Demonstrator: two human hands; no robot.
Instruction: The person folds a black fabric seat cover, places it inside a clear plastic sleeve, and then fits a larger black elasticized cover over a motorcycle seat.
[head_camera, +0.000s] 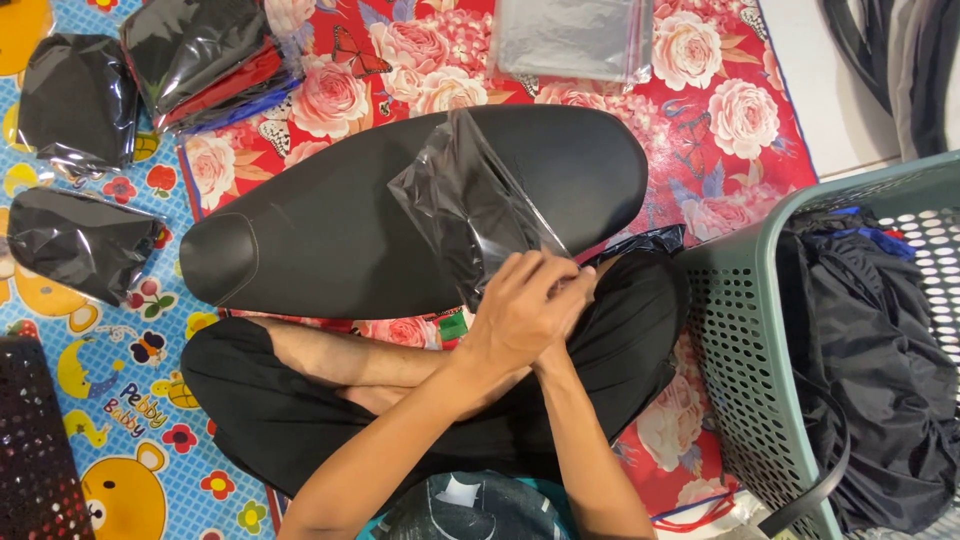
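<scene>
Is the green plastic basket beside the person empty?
No, the green basket at the person's right holds a heap of dark black fabric that fills much of its inside.

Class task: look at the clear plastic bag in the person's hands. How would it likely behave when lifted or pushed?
The clear plastic bag looks floppy: it creases and sags over the black seat cover. Its glossy sheen suggests it is slippery. It seems thin and light, since the left hand pinches it at one end only.
</scene>
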